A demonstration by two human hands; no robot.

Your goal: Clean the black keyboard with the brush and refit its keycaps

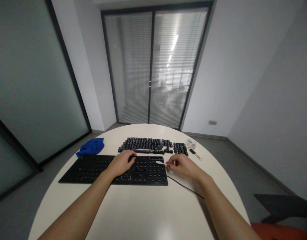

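Observation:
A black keyboard base (93, 170) with its keycaps removed lies on the white round table (143, 213). My left hand (122, 163) rests on the base's upper middle, fingers curled over something dark I cannot make out. My right hand (181, 165) sits at the base's right edge, fingers pinched on a small white thin object (159, 162) that points left over the base. Behind the base, the removed keycaps (153, 146) are laid out in rows in keyboard order.
A blue cloth (91, 146) lies at the table's far left. A clear plastic bag (191, 143) and a small black tool (193, 151) lie at the far right. A black cable (186, 188) runs under my right forearm. Glass doors with blinds (153, 66) stand behind.

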